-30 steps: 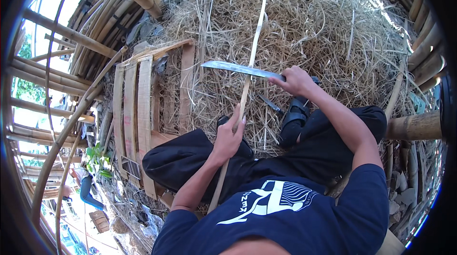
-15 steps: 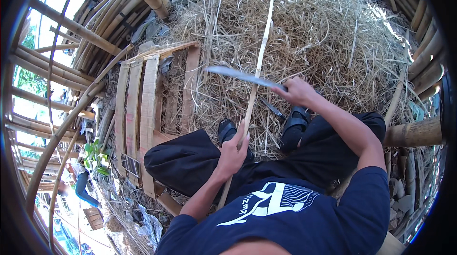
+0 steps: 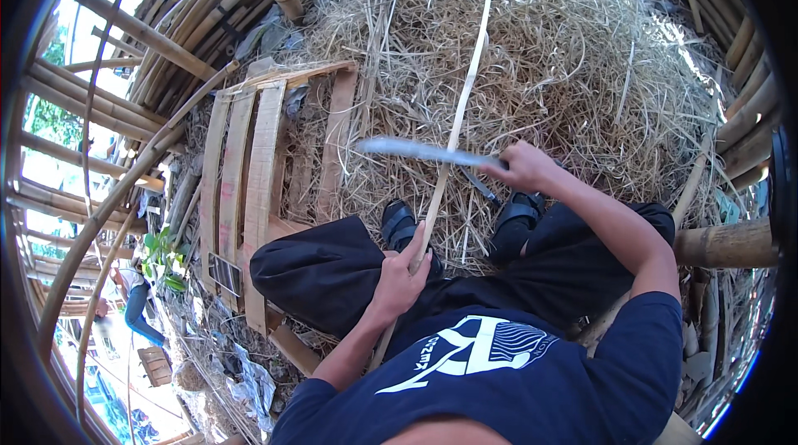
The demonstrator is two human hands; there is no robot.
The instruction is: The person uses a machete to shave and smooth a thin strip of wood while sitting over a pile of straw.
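Note:
A long, pale bamboo strip (image 3: 467, 89) runs from the far edge of the view back past my body. My left hand (image 3: 401, 280) is closed around its near part, above my lap, with the tail passing under my forearm. My right hand (image 3: 529, 169) grips the dark handle of a large knife (image 3: 407, 149). The blade points left and lies across the strip, slightly blurred; whether its edge bites into the strip cannot be made out. Beyond my sandalled feet, a second, smaller dark-handled blade (image 3: 480, 186) lies on the shavings.
A thick heap of bamboo shavings (image 3: 549, 54) spreads ahead. A wooden pallet (image 3: 264, 146) rests at my left, with a dark flat rectangular object (image 3: 224, 273) on it. Bamboo poles (image 3: 141, 34) stand and lie at left; a thick bamboo pole (image 3: 723, 244) is at right. A person (image 3: 137, 308) is outside at far left.
The knife has shifted slightly down the strip toward me, its blade now more level. My left hand has turned a little on the strip. The whole view has shifted slightly.

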